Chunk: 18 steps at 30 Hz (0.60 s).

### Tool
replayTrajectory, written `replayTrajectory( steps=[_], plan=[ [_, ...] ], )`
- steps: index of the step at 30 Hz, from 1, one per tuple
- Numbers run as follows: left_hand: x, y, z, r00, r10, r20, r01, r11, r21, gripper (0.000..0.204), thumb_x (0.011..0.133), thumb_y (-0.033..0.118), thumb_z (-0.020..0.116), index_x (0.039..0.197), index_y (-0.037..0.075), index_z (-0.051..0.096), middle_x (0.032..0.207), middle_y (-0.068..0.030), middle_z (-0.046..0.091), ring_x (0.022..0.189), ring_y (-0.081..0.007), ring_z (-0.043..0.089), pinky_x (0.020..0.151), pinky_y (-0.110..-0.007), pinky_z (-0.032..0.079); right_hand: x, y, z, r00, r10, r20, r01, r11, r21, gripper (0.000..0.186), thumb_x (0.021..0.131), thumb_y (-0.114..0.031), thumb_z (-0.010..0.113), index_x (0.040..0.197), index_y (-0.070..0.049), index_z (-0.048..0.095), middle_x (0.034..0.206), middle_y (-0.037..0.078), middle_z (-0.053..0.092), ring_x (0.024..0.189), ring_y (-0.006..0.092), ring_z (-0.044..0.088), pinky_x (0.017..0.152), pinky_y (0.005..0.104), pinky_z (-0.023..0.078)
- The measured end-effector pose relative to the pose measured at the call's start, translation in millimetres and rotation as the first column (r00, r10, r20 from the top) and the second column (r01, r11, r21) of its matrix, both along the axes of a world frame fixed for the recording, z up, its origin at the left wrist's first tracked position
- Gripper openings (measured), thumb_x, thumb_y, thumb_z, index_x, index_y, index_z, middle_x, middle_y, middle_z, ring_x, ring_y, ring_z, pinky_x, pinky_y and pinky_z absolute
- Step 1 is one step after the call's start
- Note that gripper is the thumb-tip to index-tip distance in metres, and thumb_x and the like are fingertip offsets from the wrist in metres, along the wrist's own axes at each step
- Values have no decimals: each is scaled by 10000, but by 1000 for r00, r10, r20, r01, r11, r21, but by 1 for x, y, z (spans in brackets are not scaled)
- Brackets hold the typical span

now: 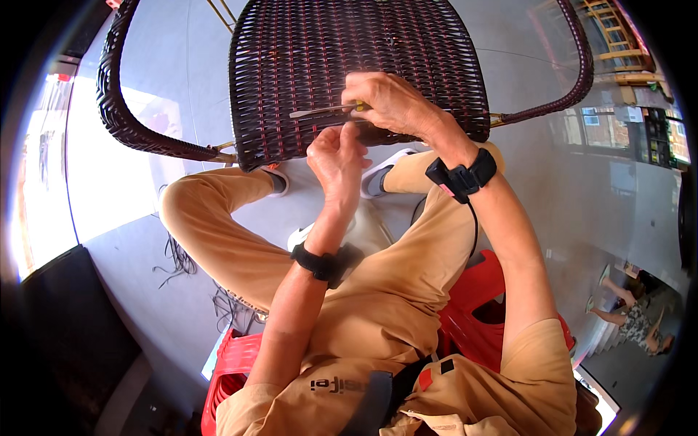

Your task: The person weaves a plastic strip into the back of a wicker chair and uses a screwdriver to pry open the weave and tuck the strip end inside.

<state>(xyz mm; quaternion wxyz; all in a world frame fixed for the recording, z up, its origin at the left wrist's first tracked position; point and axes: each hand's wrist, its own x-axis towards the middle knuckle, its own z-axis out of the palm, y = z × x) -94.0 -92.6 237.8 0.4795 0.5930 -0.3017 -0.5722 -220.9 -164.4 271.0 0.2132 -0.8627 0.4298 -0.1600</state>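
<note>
A dark brown and red woven wicker chair [313, 58] is in front of me, its near edge just beyond my knees. My right hand [392, 105] is closed around the yellow handle of a screwdriver [318, 112]. Its metal blade points left, over the weave near that edge. Just below the blade, my left hand [336, 160] is closed at the chair's near edge, thumb and fingers together. Whatever it pinches, if anything, is hidden by the fingers.
Curved wicker armrests [120, 109] reach out on both sides of the chair. I sit on a red plastic seat [476, 291]. Thin black cords [174, 258] lie on the grey floor to the left. Another person [640, 323] is at the far right.
</note>
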Motion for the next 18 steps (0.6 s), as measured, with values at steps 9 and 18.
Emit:
replayTrajectory(
  steps=[9,18],
  plan=[
    [35,3,2,984,-177,26,179,967,-184,184,889,91,554,982,-54,620,801,-86,658,718,-109,619,680,-219,497,-16,-8,6,993,-8,-114,0,997,-76,81,764,-34,577,810,9,525,813,125,544,776,322,578,694,399,481],
    [23,10,4,957,-144,252,236,890,-390,222,756,-74,591,969,-10,598,888,-90,643,771,-166,642,733,-256,494,-21,-11,62,948,-184,-260,97,945,-312,108,723,1,537,817,8,589,846,135,616,755,310,642,669,397,536]
  ],
)
